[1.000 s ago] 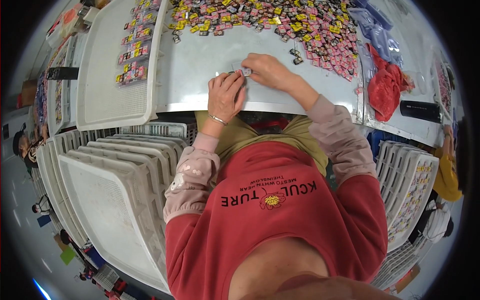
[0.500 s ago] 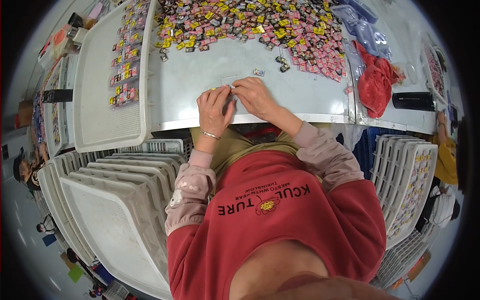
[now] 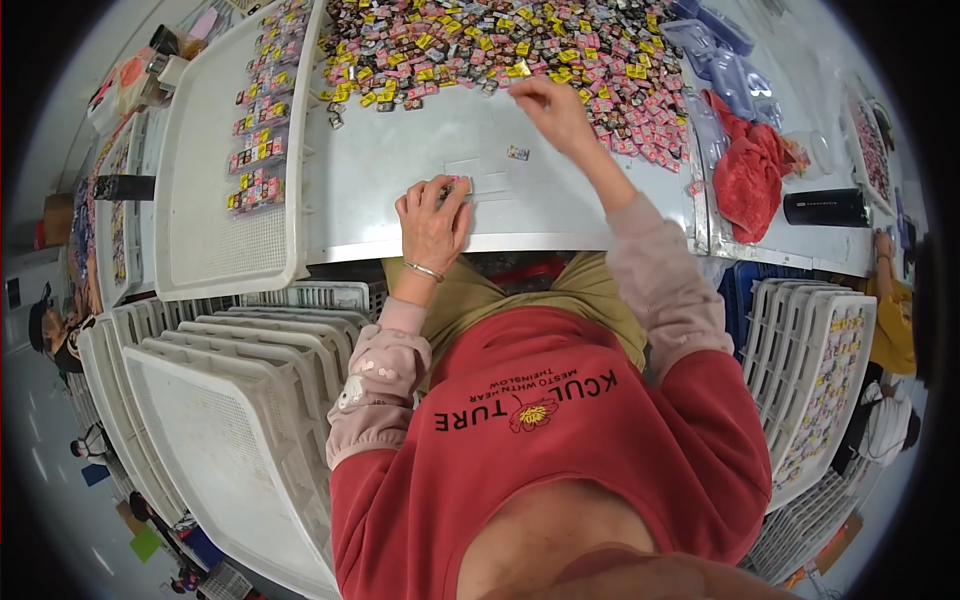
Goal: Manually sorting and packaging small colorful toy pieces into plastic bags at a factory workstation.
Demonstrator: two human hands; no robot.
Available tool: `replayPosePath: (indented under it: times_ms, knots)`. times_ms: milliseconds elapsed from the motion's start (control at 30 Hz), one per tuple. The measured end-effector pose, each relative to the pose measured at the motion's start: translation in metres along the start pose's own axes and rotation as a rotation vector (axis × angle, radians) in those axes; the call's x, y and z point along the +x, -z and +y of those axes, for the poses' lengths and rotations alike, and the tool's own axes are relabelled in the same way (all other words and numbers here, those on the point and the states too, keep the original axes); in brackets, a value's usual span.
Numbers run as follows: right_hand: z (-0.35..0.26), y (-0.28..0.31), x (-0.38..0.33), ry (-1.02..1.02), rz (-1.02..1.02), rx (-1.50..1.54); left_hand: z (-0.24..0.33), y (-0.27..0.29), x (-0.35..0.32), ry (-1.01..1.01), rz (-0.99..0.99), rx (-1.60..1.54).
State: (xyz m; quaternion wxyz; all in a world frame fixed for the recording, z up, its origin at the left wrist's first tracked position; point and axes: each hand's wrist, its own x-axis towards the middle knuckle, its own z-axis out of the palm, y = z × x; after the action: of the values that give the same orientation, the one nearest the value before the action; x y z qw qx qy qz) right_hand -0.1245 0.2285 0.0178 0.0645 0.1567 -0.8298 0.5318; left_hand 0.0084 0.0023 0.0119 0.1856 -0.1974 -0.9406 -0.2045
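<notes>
My left hand (image 3: 434,218) rests near the table's front edge, its fingers closed round a small clear plastic holder (image 3: 465,185) with something pink inside. Farther out, my right hand (image 3: 555,115) hangs over the near edge of a big pile of small wrapped pieces (image 3: 480,45) in pink, yellow and black. Its fingers are bent and drawn together; whatever is between them cannot be made out. A single pale piece (image 3: 518,153) lies apart on the grey tabletop (image 3: 390,165), between my hands and the pile.
To the left stands a white mesh tray (image 3: 215,240) with a row of filled clear holders (image 3: 257,190). On the right are a red cloth (image 3: 748,180), a black cylinder (image 3: 826,207) and bluish plastic trays (image 3: 735,70). Stacked white trays (image 3: 210,430) flank me; other people work at both sides.
My right hand has left my left hand and moved forward and right to the pile. My left hand has stayed nearly in place; the clear holder now shows more.
</notes>
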Motion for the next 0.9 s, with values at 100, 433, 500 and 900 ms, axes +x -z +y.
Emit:
replayPosePath:
  times_ms: [100, 433, 500, 900]
  knots:
    - [0.014, -0.005, 0.036, 0.035, 0.038, -0.075, -0.003, -0.004, -0.002, 0.019, 0.065, -0.029]
    - [0.029, -0.016, 0.040, 0.414, -0.106, -0.580, -0.018, -0.011, -0.009, 0.255, 0.390, -0.275]
    - [0.026, -0.009, 0.045, 0.381, -0.259, -0.760, -0.024, -0.011, -0.010, 0.279, 0.396, -0.297]
    - [0.005, 0.003, 0.018, 0.301, -0.027, -0.527, -0.041, -0.003, -0.015, 0.498, 0.302, -0.772]
